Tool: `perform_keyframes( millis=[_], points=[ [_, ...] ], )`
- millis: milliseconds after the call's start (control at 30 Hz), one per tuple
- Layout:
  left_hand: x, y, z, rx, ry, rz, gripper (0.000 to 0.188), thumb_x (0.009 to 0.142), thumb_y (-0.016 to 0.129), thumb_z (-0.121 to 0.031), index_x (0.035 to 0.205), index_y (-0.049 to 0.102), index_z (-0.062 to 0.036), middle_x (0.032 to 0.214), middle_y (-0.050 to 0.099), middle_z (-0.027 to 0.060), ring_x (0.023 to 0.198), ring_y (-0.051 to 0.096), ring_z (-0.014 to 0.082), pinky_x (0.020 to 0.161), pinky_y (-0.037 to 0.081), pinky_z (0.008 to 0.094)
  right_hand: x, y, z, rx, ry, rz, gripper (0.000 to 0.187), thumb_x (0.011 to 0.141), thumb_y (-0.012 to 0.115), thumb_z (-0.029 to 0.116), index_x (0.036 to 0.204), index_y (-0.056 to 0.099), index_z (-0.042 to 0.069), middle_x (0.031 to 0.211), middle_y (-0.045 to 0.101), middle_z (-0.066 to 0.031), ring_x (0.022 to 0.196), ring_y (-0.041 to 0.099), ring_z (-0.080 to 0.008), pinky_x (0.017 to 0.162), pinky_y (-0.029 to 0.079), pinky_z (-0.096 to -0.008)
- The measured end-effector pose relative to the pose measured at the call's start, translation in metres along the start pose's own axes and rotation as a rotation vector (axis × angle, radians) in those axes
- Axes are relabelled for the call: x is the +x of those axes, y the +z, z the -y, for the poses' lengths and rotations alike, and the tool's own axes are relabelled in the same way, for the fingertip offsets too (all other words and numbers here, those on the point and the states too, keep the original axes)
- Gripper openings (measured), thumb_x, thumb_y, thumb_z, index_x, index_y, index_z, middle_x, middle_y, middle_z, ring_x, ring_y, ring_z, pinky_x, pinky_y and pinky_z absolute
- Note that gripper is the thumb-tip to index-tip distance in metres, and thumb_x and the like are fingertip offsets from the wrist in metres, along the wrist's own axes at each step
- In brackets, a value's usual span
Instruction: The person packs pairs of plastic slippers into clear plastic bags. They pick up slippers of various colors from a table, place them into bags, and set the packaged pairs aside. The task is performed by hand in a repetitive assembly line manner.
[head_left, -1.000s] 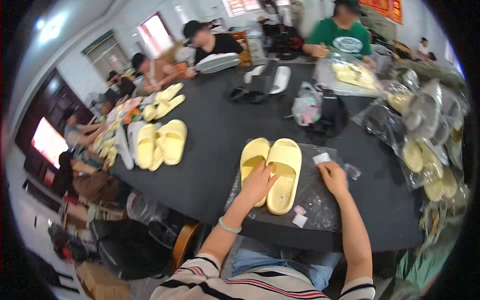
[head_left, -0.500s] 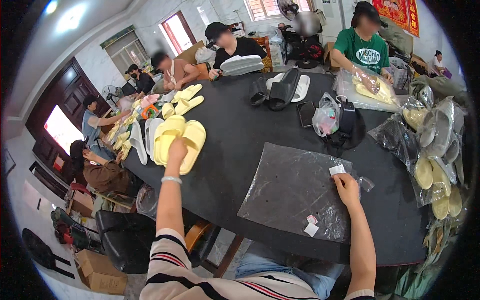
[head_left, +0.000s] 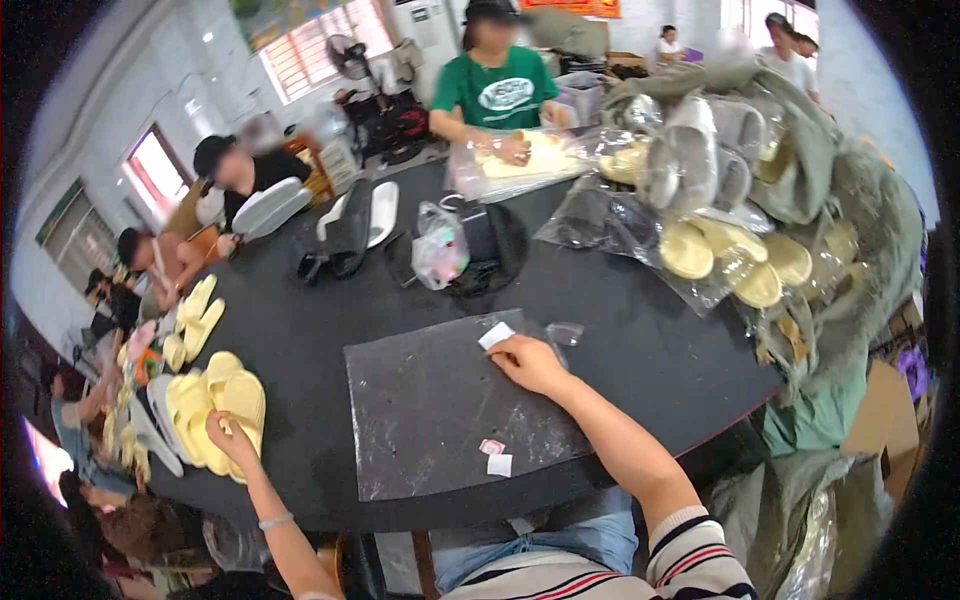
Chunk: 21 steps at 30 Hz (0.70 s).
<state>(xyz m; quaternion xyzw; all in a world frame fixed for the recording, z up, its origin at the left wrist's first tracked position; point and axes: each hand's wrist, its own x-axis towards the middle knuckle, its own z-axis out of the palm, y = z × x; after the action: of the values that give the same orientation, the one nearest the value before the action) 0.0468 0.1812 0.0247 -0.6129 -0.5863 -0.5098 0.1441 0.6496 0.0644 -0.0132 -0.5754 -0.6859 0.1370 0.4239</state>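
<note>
Left hand (head_left: 228, 437) on yellow slippers (head_left: 222, 405) (stacked); right hand (head_left: 527, 362) pinning plastic bag (head_left: 430, 410)

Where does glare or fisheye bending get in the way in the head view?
Head view: window light sheens the clear plastic bag under the right hand; the black table edge bows near the rim; the left hand on the yellow slippers looks soft; corners are black.

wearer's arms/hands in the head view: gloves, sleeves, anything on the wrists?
Both hands bare, no gloves. The left hand has a thin pale bracelet on its wrist. The right hand has nothing on its wrist. Forearms uncovered; short striped sleeves, white with dark and red bands.
</note>
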Motion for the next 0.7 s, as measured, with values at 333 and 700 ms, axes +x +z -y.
perform_keyframes(
  millis=[333,700],
  points=[
    [-0.068,0.105,-0.23,-0.13,0.417,0.889,0.052,0.091,0.057,-0.027,0.133,0.046,0.0025,0.14,0.043,0.0248,0.133,0.037,0.0379,0.111,0.027,0.0478,0.01,-0.059,-0.047,0.002,0.071,-0.474,0.047,0.079,0.067,0.011,0.126,0.058,0.011,0.128,0.053,-0.0175,0.118,0.052,-0.0355,0.1,0.043,-0.0404],
    [-0.102,0.126,-0.232,0.047,0.404,0.909,0.057,0.095,0.048,-0.038,0.138,0.043,-0.0015,0.146,0.037,0.0206,0.138,0.032,0.0347,0.114,0.02,0.0499,-0.002,-0.136,-0.115,1.124,0.48,-0.942,0.051,0.097,0.053,0.023,0.142,0.038,0.002,0.145,0.04,-0.009,0.13,0.041,-0.0237,0.102,0.037,-0.0397]
  ],
)
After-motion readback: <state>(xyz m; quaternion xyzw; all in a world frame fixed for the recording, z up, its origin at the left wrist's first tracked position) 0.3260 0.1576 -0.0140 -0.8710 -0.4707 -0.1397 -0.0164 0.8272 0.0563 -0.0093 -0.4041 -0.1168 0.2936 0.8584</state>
